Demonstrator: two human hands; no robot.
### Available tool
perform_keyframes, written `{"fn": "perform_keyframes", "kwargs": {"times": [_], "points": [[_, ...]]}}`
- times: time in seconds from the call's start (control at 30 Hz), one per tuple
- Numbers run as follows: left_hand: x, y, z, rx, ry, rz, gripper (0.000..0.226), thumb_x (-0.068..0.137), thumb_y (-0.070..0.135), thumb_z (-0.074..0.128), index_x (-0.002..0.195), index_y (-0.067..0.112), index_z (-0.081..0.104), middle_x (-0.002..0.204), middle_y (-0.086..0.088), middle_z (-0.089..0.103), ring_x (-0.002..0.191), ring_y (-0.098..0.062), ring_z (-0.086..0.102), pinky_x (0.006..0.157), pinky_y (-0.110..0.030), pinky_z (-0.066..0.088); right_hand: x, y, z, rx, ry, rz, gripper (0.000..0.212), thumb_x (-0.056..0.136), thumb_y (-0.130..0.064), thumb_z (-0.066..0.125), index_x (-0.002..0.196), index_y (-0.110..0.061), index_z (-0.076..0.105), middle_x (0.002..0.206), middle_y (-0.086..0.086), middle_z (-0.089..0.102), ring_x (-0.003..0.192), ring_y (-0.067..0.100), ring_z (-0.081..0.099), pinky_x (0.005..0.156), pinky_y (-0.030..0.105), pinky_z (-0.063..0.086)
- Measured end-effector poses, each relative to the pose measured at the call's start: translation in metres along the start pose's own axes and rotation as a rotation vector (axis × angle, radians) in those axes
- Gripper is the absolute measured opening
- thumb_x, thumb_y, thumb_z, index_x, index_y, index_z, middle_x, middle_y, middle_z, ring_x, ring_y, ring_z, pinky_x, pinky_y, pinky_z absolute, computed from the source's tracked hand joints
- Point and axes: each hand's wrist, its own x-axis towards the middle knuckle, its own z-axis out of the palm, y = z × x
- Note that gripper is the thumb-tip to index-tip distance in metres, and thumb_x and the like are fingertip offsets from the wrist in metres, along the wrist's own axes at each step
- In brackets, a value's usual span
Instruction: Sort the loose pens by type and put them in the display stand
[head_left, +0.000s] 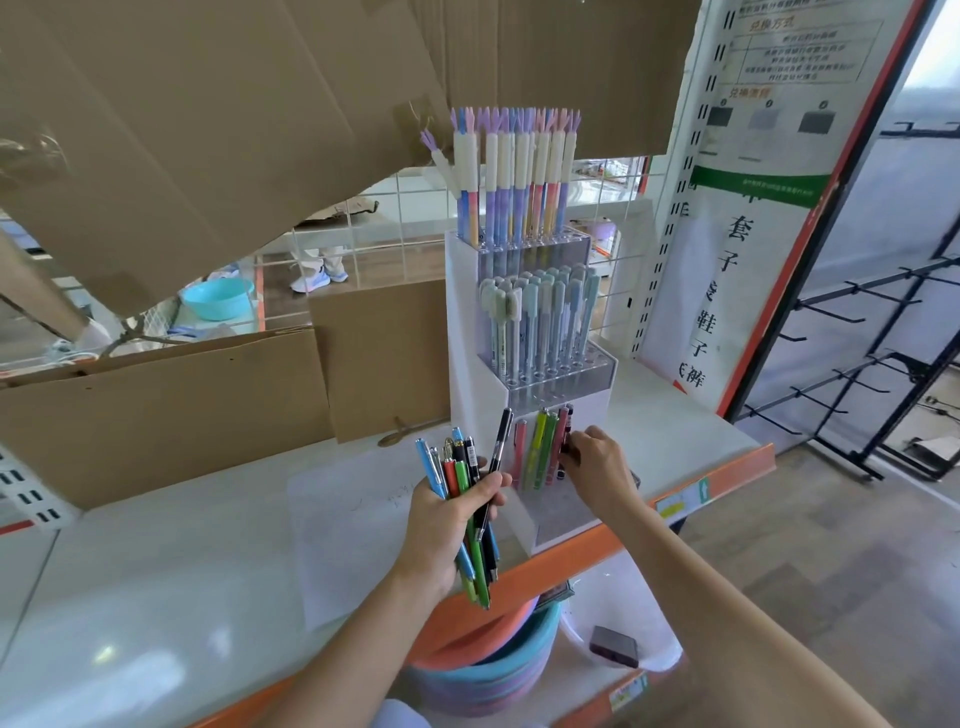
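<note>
Loose pens (470, 499) – blue, green, red, black – bunched upright in the left hand (441, 525), fingers wrapped round them. Just right, the right hand (597, 467) pinches a dark pen (566, 441) in the bottom tier of the white display stand (467, 322), beside pink & green ones. White shelf (156, 561) w/ orange edge; cardboard (182, 410) behind, pastel pens in upper tiers.

The left hand (451, 512) covered the middle of the bundle of loose pens (470, 499), so their barrels could not be told apart there. The right hand (597, 465) hid the foot of the dark pen (569, 423) at the display stand (467, 364). The poster (769, 182) was too blurred to read. Cardboard (208, 130) hid the room behind.
</note>
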Motion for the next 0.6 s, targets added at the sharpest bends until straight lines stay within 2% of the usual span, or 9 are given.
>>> {"fn": "perform_keyframes", "kwargs": {"times": [0.07,0.17,0.23,0.3,0.37,0.43,0.47,0.53,0.6], "points": [[0.000,0.001,-0.001,0.003,0.000,0.000,0.002,0.077,0.005,0.070,0.075,0.004,0.070,0.076,-0.017,0.068,0.054,-0.016,0.056,0.059,-0.025,0.049,-0.001,0.001,0.001,0.015,0.010,0.032,0.017,0.088,-0.009,0.063,0.088,0.006,0.069,0.091,0.022,0.054,0.075,0.039,0.059,0.066,0.038,0.045],[0.000,0.002,-0.002,-0.011,-0.011,0.009,0.003,0.080,0.004,0.068,0.080,0.001,0.068,0.075,-0.015,0.068,0.054,-0.015,0.056,0.058,-0.025,0.049,-0.004,0.000,-0.005,0.061,-0.021,0.120,0.024,0.090,-0.016,0.062,0.107,0.000,0.068,0.105,0.018,0.053,0.090,0.034,0.058,0.071,0.026,0.035],[-0.001,0.002,-0.002,-0.029,-0.020,0.012,0.007,0.081,0.003,0.066,0.085,-0.003,0.067,0.072,-0.012,0.068,0.054,-0.014,0.056,0.057,-0.023,0.049,-0.009,0.001,-0.011,0.127,-0.023,0.195,0.028,0.090,-0.015,0.061,0.115,-0.002,0.063,0.113,0.015,0.054,0.097,0.028,0.057,0.076,0.023,0.035],[-0.002,0.002,-0.002,-0.036,-0.030,0.011,0.013,0.082,0.003,0.065,0.090,-0.008,0.066,0.070,-0.010,0.068,0.054,-0.014,0.056,0.055,-0.021,0.049,-0.017,-0.001,-0.018,0.208,0.029,0.234,0.026,0.090,-0.010,0.060,0.115,-0.002,0.062,0.113,0.013,0.057,0.094,0.023,0.056,0.080,0.021,0.038],[-0.004,0.002,0.000,-0.044,-0.042,0.006,0.009,0.083,0.003,0.064,0.088,-0.004,0.066,0.073,-0.010,0.069,0.056,-0.014,0.057,0.057,-0.022,0.050,-0.026,-0.008,-0.024,0.277,0.088,0.231,0.021,0.089,-0.008,0.060,0.109,-0.004,0.064,0.106,0.009,0.059,0.086,0.017,0.053,0.078,0.019,0.038],[-0.005,0.001,0.005,-0.038,-0.049,0.001,0.003,0.083,0.002,0.064,0.084,0.001,0.066,0.078,-0.013,0.070,0.059,-0.015,0.060,0.061,-0.025,0.050,-0.035,-0.021,-0.031,0.338,0.089,0.209,0.014,0.090,-0.010,0.059,0.101,-0.007,0.067,0.091,0.002,0.061,0.077,0.013,0.053,0.073,0.018,0.038],[-0.006,0.000,0.007,-0.028,-0.051,-0.002,0.002,0.083,0.002,0.064,0.084,0.001,0.066,0.079,-0.013,0.071,0.060,-0.015,0.060,0.061,-0.026,0.051,-0.040,-0.030,-0.037,0.396,0.050,0.193,0.011,0.091,-0.013,0.058,0.094,-0.009,0.069,0.081,-0.002,0.061,0.070,0.012,0.053,0.069,0.021,0.039],[-0.007,-0.002,0.013,-0.006,-0.063,-0.007,0.004,0.083,0.000,0.064,0.086,0.001,0.066,0.077,-0.013,0.071,0.060,-0.015,0.061,0.060,-0.026,0.051,-0.049,-0.046,-0.047,0.597,-0.104,0.165,0.021,0.093,-0.024,0.058,0.078,-0.012,0.068,0.062,-0.002,0.057,0.056,0.012,0.048,0.061,0.026,0.039],[-0.007,-0.005,0.017,0.043,-0.087,-0.008,0.005,0.083,0.000,0.064,0.088,0.000,0.068,0.072,-0.013,0.070,0.060,-0.019,0.060,0.060,-0.028,0.050,-0.055,-0.057,-0.051,0.742,-0.256,0.150,0.030,0.092,-0.031,0.058,0.069,-0.012,0.063,0.057,0.003,0.051,0.053,0.012,0.043,0.055,0.025,0.035]]}}
